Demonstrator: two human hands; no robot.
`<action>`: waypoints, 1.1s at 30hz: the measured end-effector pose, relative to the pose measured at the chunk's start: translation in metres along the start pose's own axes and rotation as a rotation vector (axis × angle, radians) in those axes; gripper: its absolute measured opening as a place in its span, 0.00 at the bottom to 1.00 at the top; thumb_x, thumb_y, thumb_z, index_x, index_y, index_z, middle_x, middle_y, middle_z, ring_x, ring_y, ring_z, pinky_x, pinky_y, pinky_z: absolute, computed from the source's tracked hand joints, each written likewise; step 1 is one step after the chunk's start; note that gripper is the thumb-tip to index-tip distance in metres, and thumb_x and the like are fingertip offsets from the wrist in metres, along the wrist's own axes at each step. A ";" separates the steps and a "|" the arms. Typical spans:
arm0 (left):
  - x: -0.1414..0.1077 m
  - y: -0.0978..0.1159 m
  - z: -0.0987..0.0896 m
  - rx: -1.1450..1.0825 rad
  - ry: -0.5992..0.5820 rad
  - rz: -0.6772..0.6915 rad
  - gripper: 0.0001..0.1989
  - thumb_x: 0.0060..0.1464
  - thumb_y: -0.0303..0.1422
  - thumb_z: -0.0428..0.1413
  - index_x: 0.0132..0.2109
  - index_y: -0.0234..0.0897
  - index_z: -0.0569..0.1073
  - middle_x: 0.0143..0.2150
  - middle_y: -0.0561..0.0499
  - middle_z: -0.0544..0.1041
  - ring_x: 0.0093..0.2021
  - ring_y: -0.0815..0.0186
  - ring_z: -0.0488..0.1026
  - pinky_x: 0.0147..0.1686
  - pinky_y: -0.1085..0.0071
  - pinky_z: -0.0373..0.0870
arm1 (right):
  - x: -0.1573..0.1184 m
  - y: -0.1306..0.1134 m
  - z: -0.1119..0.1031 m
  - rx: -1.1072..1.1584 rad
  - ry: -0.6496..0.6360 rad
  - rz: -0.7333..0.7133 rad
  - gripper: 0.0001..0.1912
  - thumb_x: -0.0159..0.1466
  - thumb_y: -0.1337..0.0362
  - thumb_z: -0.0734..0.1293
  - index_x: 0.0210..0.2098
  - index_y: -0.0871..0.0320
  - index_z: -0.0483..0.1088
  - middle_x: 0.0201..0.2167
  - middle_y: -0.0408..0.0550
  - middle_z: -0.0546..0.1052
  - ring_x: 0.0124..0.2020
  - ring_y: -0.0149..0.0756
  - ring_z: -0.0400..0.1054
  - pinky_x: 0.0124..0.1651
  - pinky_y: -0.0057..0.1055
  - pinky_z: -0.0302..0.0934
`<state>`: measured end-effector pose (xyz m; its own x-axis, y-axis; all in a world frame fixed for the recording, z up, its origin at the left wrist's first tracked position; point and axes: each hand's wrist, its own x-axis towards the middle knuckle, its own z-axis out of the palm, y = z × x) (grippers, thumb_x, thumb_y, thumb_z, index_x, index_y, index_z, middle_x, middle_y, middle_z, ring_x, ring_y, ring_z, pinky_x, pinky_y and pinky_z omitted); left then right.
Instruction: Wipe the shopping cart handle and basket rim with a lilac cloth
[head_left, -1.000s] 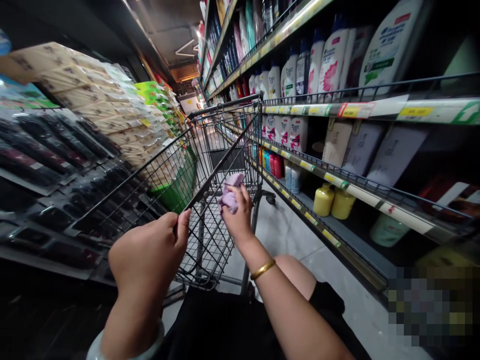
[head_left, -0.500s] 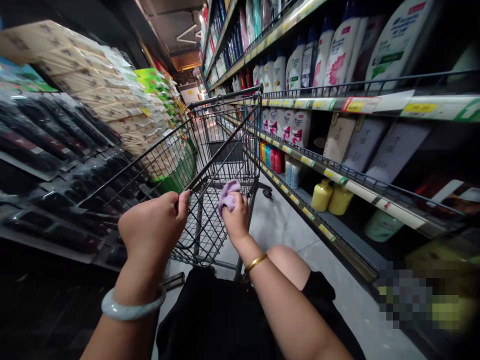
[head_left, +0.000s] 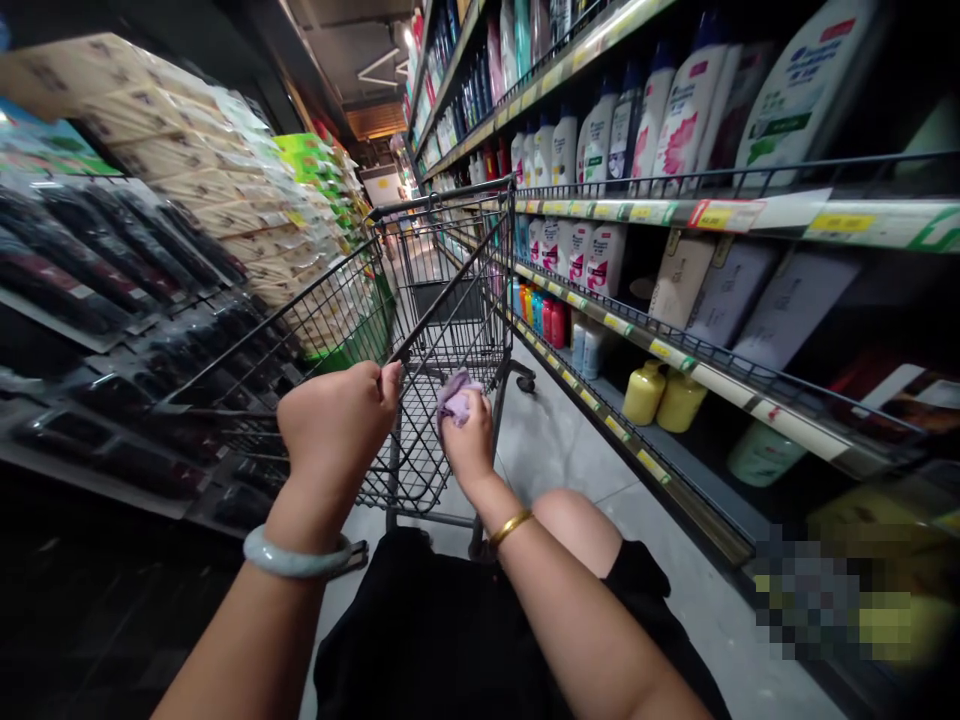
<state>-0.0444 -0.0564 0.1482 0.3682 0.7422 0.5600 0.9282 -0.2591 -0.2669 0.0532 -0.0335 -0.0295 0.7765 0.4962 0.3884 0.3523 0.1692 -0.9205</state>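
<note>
A dark wire shopping cart (head_left: 427, 440) stands in front of me, its basket mesh facing my knees. My left hand (head_left: 337, 415), with a pale bangle at the wrist, is closed round the cart's upper rim; the fingers are mostly hidden behind the fist and the thumb lies on top. Pinched in my right hand (head_left: 471, 435) is a crumpled purple cloth (head_left: 454, 402), held close to the cart's mesh side. A gold bracelet circles that wrist. Whether the cloth touches the wires, I cannot tell.
Shelves (head_left: 645, 212) of shampoo bottles (head_left: 686, 110) line the right side, with yellow bottles (head_left: 643, 392) on the bottom level. Stacked packs (head_left: 172, 150) and hanging dark packaged goods (head_left: 112, 250) crowd the left. Grey floor (head_left: 555, 450) runs between cart and shelves.
My left hand has shifted right and slightly up. The cart's far end appears a little further left. The right hand still holds the cloth, which has dipped slightly.
</note>
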 end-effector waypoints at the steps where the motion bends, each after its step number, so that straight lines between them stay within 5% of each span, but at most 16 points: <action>1: 0.002 0.001 0.001 -0.007 0.001 0.008 0.30 0.69 0.49 0.39 0.33 0.37 0.78 0.29 0.41 0.78 0.30 0.56 0.73 0.28 0.65 0.44 | 0.001 0.008 0.003 0.002 -0.008 0.068 0.15 0.54 0.72 0.67 0.41 0.55 0.71 0.41 0.51 0.74 0.42 0.42 0.70 0.48 0.38 0.67; 5: 0.014 0.003 0.006 -0.035 -0.012 0.040 0.30 0.69 0.49 0.40 0.35 0.36 0.80 0.31 0.39 0.80 0.31 0.54 0.75 0.27 0.65 0.45 | -0.002 0.002 0.005 0.077 -0.022 0.177 0.14 0.53 0.71 0.67 0.40 0.55 0.71 0.37 0.48 0.75 0.39 0.40 0.70 0.46 0.36 0.67; 11: 0.029 0.003 0.017 -0.046 -0.032 0.034 0.32 0.70 0.49 0.39 0.37 0.34 0.80 0.33 0.37 0.81 0.33 0.55 0.77 0.28 0.65 0.45 | -0.008 -0.025 -0.003 0.215 -0.064 -0.222 0.12 0.60 0.69 0.67 0.44 0.55 0.72 0.45 0.50 0.75 0.49 0.39 0.71 0.57 0.36 0.66; 18: 0.039 -0.003 0.028 -0.019 -0.017 0.023 0.31 0.70 0.49 0.38 0.34 0.37 0.79 0.32 0.41 0.81 0.32 0.54 0.77 0.26 0.66 0.44 | -0.010 0.020 0.017 0.043 -0.128 0.348 0.12 0.53 0.71 0.67 0.37 0.55 0.72 0.36 0.45 0.75 0.37 0.38 0.70 0.42 0.31 0.66; 24: 0.045 -0.009 0.036 -0.002 0.011 0.022 0.30 0.70 0.50 0.40 0.34 0.38 0.78 0.31 0.42 0.81 0.32 0.54 0.78 0.25 0.66 0.44 | 0.003 -0.010 0.017 0.331 -0.199 -0.094 0.15 0.54 0.70 0.67 0.42 0.53 0.73 0.47 0.48 0.75 0.49 0.39 0.71 0.57 0.34 0.64; 30: 0.042 -0.010 0.035 0.014 0.001 0.041 0.29 0.70 0.50 0.40 0.32 0.38 0.77 0.30 0.42 0.80 0.32 0.56 0.77 0.25 0.66 0.44 | 0.010 0.012 0.026 0.186 -0.174 0.349 0.14 0.51 0.72 0.65 0.38 0.54 0.71 0.36 0.45 0.76 0.39 0.39 0.70 0.48 0.35 0.66; 33: 0.040 -0.010 0.033 0.024 -0.018 0.044 0.30 0.70 0.50 0.39 0.33 0.39 0.76 0.30 0.42 0.80 0.30 0.57 0.76 0.26 0.66 0.45 | 0.019 0.001 0.024 0.343 -0.123 0.246 0.16 0.53 0.70 0.65 0.41 0.54 0.70 0.40 0.46 0.77 0.42 0.38 0.71 0.50 0.33 0.66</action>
<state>-0.0406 -0.0038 0.1474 0.4072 0.7414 0.5334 0.9097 -0.2769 -0.3095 0.0560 -0.0036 -0.0245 0.7406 0.6510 0.1664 -0.0456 0.2957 -0.9542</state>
